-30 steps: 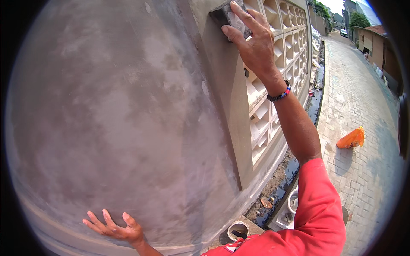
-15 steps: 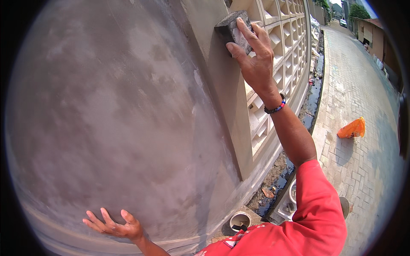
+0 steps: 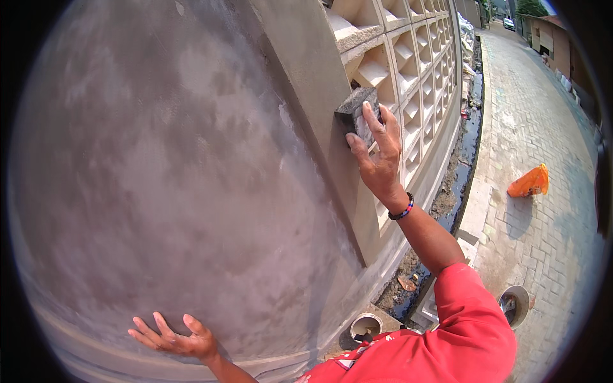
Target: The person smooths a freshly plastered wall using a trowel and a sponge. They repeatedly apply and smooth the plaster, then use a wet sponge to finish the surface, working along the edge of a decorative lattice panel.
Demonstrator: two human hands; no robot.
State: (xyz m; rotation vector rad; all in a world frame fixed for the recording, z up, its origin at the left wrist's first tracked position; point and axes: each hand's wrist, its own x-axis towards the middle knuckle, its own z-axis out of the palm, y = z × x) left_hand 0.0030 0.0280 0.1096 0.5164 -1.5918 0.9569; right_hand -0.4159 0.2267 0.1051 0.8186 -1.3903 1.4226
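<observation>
Grey plaster wall (image 3: 159,191): if that surface is soft, a careless palm could smudge it. The raised border (image 3: 329,140), running 12 to 5 o'clock, might get gouged if pressure tips onto one corner. Left hand (image 3: 188,343), 7 o'clock: fingers spread, holding nothing, can't tell if they're touching. Right hand (image 3: 381,169) fingers pinch a rough block (image 3: 353,112) at 1 o'clock; fingertip grip could slip. Block's chunky, charcoal-grey, gritty, whitish-faced.

grey block (image 3: 355,108), red shirt (image 3: 456,329), orange bag (image 3: 529,182)
</observation>
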